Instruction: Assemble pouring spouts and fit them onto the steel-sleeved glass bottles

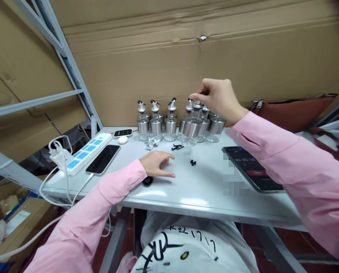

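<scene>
My right hand (216, 96) pinches the top of a glass oil bottle (192, 127) with a steel sleeve, in front of the right part of a row. My fingers partly hide its spout, and the bottle leans slightly. Other oil bottles (171, 124) with silver and black pour spouts stand along the back. Over the tabletop, my left hand (156, 163) is open, thumb and fingers apart. A round black thing (147, 181) shows partly under its wrist. Small black parts (192, 162) and black levers (177, 147) lie between the hands and the bottles, beside silver-and-clear pieces (151, 143).
A power strip (85, 153) with cables and a phone (103, 160) occupy the left. Near them are a small display device (123, 133) and a white round object (123, 140). A larger phone (253, 170) lies under my right sleeve. Cardboard (169, 64) walls the back; a brown bag (294, 113) rests right.
</scene>
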`<state>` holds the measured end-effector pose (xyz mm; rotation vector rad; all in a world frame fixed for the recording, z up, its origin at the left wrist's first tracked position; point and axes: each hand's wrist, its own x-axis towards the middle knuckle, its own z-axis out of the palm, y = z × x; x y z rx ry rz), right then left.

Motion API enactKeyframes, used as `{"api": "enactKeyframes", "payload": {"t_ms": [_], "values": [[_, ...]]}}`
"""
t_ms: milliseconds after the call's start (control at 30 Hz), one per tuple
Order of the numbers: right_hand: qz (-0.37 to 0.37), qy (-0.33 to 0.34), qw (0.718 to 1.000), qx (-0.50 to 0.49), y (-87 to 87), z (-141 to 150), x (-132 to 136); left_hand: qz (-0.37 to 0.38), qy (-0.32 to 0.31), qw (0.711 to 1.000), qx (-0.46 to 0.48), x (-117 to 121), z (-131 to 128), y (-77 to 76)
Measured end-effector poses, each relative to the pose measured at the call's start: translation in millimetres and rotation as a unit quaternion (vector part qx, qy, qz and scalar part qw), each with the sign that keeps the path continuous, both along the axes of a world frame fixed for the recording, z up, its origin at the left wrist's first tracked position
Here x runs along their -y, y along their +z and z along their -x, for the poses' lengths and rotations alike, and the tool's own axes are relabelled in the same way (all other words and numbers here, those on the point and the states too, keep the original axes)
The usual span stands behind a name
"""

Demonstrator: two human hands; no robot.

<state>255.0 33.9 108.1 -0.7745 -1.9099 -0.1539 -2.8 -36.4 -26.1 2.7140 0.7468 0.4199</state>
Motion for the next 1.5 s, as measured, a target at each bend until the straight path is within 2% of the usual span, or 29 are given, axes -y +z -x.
{"api": "enactKeyframes", "payload": {"t_ms": [167, 267, 333, 433, 700, 800, 867, 967, 1067, 1100, 1167, 1267, 1333, 1400, 1500], "values": [[0.131, 0.018, 0.991, 0.017, -7.7, -12.2, -32.5, -0.003, -0.001, 1.000, 0.004, 0.3, 0.5, 0.1], [0.159, 0.015, 0.987, 0.013, -9.5, -12.0, -38.1, -0.006, 0.000, 1.000, 0.001, -0.4, 0.9, -0.5], [0.170, -0.019, 0.985, 0.006, -10.5, -7.7, -35.9, -0.006, 0.002, 1.000, 0.002, -1.1, 0.9, -1.3], [0.200, -0.105, 0.974, -0.002, -12.2, 3.0, -29.5, -0.001, 0.010, 1.000, 0.006, -1.7, 0.4, -1.8], [0.218, -0.197, 0.955, 0.046, -19.6, 15.0, -40.6, 0.010, 0.035, 0.999, 0.021, 1.1, -0.1, 0.0], [0.162, -0.244, 0.948, 0.126, -17.3, 19.0, -35.5, 0.094, 0.058, 0.989, 0.101, 0.6, 0.1, 0.5], [0.073, -0.252, 0.952, 0.160, -16.1, 31.0, -17.5, 0.184, 0.076, 0.959, 0.202, -2.5, 0.4, 1.1], [-0.026, -0.143, 0.979, 0.142, -25.3, 65.1, 30.9, 0.279, 0.101, 0.879, 0.373, -12.0, 2.9, 3.3], [-0.007, 0.027, 0.976, 0.218, -55.1, 105.4, 86.2, 0.312, 0.148, 0.785, 0.515, -23.2, 9.5, 7.1], [0.017, 0.065, 0.967, 0.247, -68.5, 117.0, 101.0, 0.311, 0.159, 0.766, 0.539, -26.3, 12.3, 8.7], [0.068, 0.087, 0.948, 0.300, -95.9, 135.6, 120.5, 0.314, 0.181, 0.735, 0.573, -30.9, 18.0, 12.0], [0.140, 0.070, 0.934, 0.321, -126.6, 153.1, 126.6, 0.319, 0.218, 0.696, 0.605, -34.1, 24.1, 16.9], [0.186, 0.065, 0.922, 0.333, -136.1, 160.4, 122.2, 0.314, 0.237, 0.679, 0.620, -34.7, 25.3, 19.0], [0.203, 0.059, 0.913, 0.348, -139.0, 164.8, 115.9, 0.301, 0.239, 0.682, 0.622, -34.5, 24.2, 19.2], [0.193, 0.066, 0.906, 0.371, -139.1, 162.3, 104.6, 0.282, 0.237, 0.704, 0.608, -33.4, 19.3, 16.0]]}}
